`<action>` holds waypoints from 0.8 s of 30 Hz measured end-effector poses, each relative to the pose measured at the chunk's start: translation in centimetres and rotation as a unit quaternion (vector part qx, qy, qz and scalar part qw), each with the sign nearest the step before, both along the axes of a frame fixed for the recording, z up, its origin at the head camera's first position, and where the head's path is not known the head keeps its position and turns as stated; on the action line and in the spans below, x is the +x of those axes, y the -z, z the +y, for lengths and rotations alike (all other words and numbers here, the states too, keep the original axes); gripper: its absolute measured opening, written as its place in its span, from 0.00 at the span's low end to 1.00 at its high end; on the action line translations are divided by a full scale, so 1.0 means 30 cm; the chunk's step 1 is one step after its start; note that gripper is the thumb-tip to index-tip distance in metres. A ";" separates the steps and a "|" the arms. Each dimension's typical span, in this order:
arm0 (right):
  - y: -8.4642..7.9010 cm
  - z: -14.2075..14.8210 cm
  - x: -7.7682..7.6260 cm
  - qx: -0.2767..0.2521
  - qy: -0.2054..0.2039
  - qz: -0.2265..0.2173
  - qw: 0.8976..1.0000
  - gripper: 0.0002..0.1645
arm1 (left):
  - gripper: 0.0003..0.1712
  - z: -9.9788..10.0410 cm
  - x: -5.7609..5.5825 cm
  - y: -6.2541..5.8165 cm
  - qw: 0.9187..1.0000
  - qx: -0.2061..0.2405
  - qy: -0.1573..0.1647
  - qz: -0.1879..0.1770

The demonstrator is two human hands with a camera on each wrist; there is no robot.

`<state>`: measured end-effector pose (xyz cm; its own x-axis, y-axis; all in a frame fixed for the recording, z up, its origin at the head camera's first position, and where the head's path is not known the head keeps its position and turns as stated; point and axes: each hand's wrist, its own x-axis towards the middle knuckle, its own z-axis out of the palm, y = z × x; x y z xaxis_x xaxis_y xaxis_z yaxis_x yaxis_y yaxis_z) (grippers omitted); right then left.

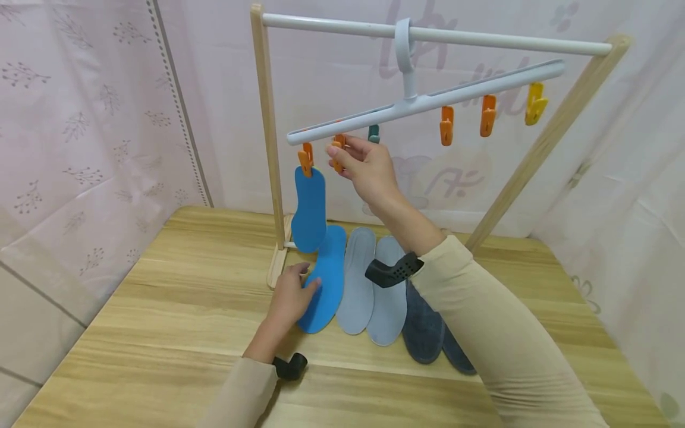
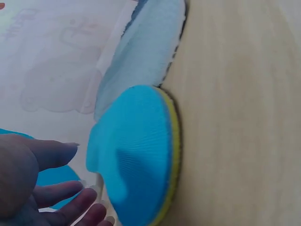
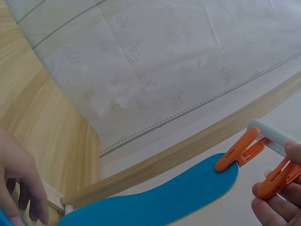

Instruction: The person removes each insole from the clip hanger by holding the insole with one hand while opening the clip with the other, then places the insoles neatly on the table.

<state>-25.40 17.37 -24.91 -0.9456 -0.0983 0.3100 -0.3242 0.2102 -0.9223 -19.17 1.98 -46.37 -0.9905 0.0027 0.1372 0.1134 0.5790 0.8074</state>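
A blue insole (image 1: 310, 208) hangs from the leftmost orange clip (image 1: 305, 159) of a white hanger (image 1: 364, 122). Beside that clip, my right hand (image 1: 373, 171) pinches a second orange clip (image 3: 276, 181) between thumb and fingers, and nothing shows in its mouth. Another blue insole (image 2: 141, 146), with a yellow underside edge, lies on the table. My left hand (image 1: 291, 295) is at its left side, thumb and fingers spread apart. Whether a fingertip touches the insole I cannot tell.
Two grey insoles (image 1: 357, 285) and two dark ones (image 1: 424, 330) lie to the right, partly behind my right arm. A green clip (image 1: 374, 133), two more orange clips (image 1: 446, 126) and a yellow clip (image 1: 535, 106) hang from the tilted hanger. A wooden rack (image 1: 270, 119) carries it.
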 end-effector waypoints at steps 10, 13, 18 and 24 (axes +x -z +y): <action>-0.004 0.005 0.007 0.015 -0.010 0.005 1.000 0.30 | 0.39 -0.035 -0.031 -0.065 0.992 0.120 -0.031 -0.003; -0.007 0.004 0.010 0.018 -0.010 0.005 1.000 0.29 | 0.43 -0.051 -0.059 -0.074 0.987 0.157 -0.025 -0.026; -0.013 0.002 0.015 0.022 -0.011 0.000 1.000 0.30 | 0.45 -0.076 -0.116 -0.078 0.971 0.234 0.003 -0.051; -0.010 0.007 0.016 0.019 -0.014 -0.006 1.000 0.31 | 0.37 -0.095 -0.115 -0.137 0.952 0.290 0.038 -0.086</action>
<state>-24.91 17.58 -24.60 -0.9459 -0.1368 0.2943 -0.3196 0.2361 -0.9177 -22.62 -0.86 -42.26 -0.9985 0.0478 -0.0280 -0.0268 0.0248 0.9993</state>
